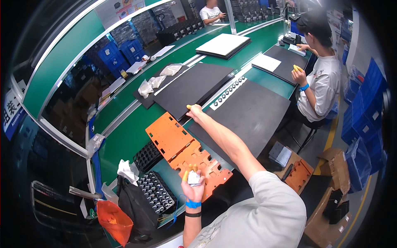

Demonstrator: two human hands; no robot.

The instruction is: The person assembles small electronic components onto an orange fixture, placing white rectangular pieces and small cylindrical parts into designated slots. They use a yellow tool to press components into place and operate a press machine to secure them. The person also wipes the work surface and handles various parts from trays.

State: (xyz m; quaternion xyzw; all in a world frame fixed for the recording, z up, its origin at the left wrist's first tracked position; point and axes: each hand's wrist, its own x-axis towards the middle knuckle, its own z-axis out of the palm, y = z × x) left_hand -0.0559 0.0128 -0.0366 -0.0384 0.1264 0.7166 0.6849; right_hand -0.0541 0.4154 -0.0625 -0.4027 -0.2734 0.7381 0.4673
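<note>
My left hand [192, 189], in yellow finger covers, is palm up and closed around a small white printed piece [193, 178], perhaps a stack of labels. It is over the lower half of an orange hinged panel [169, 134] with cut-outs, which lies unfolded on the bench. Farther forward, my right arm stretches to the near corner of a large black board [193, 89]. There my right hand [195, 112] grips the board's edge, a yellow-covered digit on top; its other fingers are mostly hidden.
Black trays of round parts [156, 192] stand left of the panel, beside a black bag [134, 206] and an orange bag [114, 221]. A strip of round pieces [227, 93] lies between the boards. At right sits a co-worker [320, 78], near cartons [335, 169] and blue bins [366, 120].
</note>
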